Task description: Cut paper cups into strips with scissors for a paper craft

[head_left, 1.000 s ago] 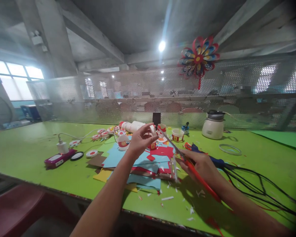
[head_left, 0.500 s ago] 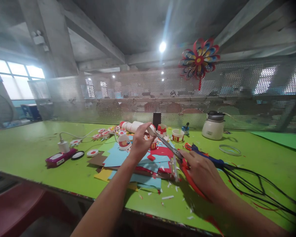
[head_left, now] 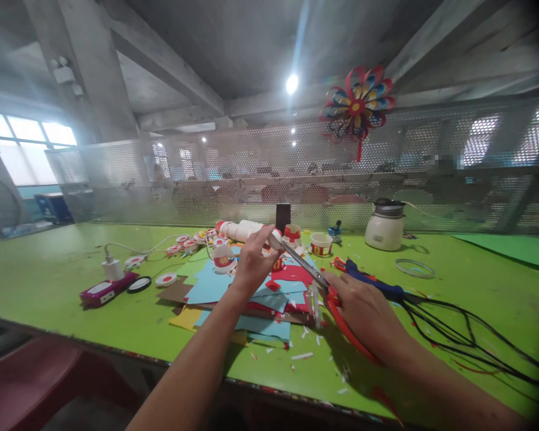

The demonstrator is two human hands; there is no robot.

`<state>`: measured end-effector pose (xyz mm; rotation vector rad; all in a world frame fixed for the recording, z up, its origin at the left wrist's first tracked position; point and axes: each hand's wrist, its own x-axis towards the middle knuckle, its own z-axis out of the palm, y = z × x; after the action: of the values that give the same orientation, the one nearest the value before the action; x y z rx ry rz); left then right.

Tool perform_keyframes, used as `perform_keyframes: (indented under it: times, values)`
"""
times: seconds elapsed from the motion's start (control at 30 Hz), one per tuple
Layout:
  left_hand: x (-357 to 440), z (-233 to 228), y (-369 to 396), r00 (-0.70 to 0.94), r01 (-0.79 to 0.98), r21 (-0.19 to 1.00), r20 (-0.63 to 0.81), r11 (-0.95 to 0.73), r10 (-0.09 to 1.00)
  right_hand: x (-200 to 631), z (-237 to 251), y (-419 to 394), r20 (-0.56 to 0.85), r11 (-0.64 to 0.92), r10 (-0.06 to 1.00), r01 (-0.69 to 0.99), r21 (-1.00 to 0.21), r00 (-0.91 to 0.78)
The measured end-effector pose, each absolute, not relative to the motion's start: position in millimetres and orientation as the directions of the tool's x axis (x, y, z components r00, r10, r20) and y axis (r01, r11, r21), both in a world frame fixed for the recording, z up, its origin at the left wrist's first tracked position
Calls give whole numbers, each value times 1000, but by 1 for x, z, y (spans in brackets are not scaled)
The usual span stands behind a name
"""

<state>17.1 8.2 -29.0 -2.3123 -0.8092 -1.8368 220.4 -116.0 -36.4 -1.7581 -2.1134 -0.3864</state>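
My left hand (head_left: 251, 266) is closed, pinching a small white piece (head_left: 275, 240) that looks like part of a paper cup. My right hand (head_left: 366, 308) is wrapped round red-handled scissors (head_left: 306, 265). Their blades point up and left, with the tips at the white piece; whether they are cutting it I cannot tell. Below both hands lie stacked sheets of light blue paper (head_left: 202, 291) and red paper (head_left: 291, 274). Red-and-white paper cups stand close by: one cup (head_left: 223, 261) left of my left hand, another cup (head_left: 321, 245) beyond the scissors.
A blue glue gun (head_left: 377, 286) with black cables lies right of my right hand. Behind are a white pot (head_left: 385, 227), a clear tape ring (head_left: 414, 268) and a phone (head_left: 282, 216). A purple power strip (head_left: 105, 291) sits at left. Paper scraps (head_left: 302, 356) litter the green table (head_left: 40, 287).
The view has shifted slightly, so most things appear a little further left. Both hands keep their holds, and the scissor tips stay at the white piece.
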Motion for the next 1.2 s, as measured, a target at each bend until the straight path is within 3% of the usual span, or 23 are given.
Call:
perform_keyframes:
  times: [0.33,1.2]
  values:
    - [17,-31,8,132,409,335,899,-849,418,230,-37,-112,506,256,824,964,66,-253]
    - [22,-34,11,142,243,485,839,-840,525,236,-33,-113,534,214,793,955,206,-293]
